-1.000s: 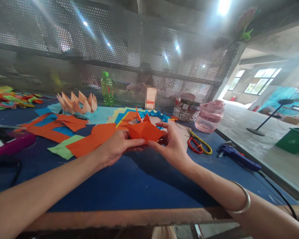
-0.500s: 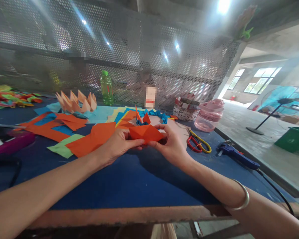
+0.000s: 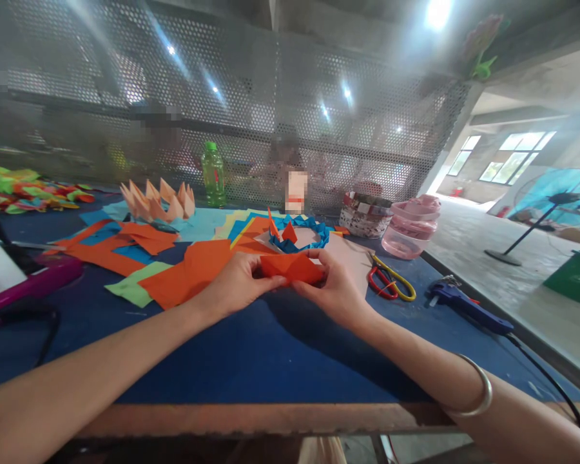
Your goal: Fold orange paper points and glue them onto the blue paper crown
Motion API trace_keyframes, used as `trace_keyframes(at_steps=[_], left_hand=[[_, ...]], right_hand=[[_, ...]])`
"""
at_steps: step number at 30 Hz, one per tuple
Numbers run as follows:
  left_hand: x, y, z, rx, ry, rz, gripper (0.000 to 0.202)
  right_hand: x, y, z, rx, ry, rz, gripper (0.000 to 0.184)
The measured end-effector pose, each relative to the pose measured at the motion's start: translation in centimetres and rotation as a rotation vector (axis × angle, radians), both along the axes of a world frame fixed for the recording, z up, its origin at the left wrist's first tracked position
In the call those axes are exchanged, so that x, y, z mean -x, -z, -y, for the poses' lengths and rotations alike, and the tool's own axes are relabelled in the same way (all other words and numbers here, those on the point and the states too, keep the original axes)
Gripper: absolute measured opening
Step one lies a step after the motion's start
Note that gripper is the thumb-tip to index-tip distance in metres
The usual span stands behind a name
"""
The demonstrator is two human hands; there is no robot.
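From across the room, the person at the blue-topped work counter point(image 3: 270, 367) seems to be in the middle of a paper fold: the left hand point(image 3: 234, 283) and right hand point(image 3: 331, 290) meet around a small folded piece of orange paper point(image 3: 292, 268). Each grip is narrow, with the thumb and fingers pinching one end of the piece, and the fingertips point(image 3: 314, 258) of the right hand curl over its top edge. The piece is held just above the counter, in front of the person and near a ring of folded blue paper point(image 3: 299, 240). Its long axis runs roughly level across the body, left to right, dipping slightly toward the right hand, and its ends point at the two hands. A loose orange paper sheet point(image 3: 193, 277) lies just beside the left hand, and red-and-yellow-handled scissors point(image 3: 390, 285) lie to the right. I'd judge that the next move calls for firm, even pressure along the fold so that the crease sets cleanly.
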State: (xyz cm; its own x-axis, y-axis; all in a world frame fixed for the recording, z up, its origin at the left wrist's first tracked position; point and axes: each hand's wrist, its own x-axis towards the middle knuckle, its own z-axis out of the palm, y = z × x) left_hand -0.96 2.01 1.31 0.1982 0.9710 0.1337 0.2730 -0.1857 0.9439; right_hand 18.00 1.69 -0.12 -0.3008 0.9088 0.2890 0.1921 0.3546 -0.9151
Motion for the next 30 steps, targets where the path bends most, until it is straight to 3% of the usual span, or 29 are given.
trace_keyframes(at_steps=[4,9,13,18,30], left_hand=[[-0.06,0.17,0.09,0.008,0.019,0.02,0.019],[-0.06,0.06,0.21,0.187,0.084,0.172,0.042],[0.14,0.04,0.22,0.267,0.084,0.237,0.04],[0.3,-0.02,0.14,0.264,0.052,0.152,0.034],[0.34,-0.12,-0.06,0.247,0.005,0.104,0.026]], right_hand=[[-0.06,-0.05,0.09,0.014,0.017,0.02,0.043],[0.03,-0.26,0.1,0.037,0.028,-0.069,0.044],[0.15,-0.41,0.17,0.032,0.042,-0.12,0.046],[0.18,-0.39,0.11,0.054,0.01,-0.131,0.048],[-0.03,-0.5,0.16,-0.051,0.046,0.041,0.036]])
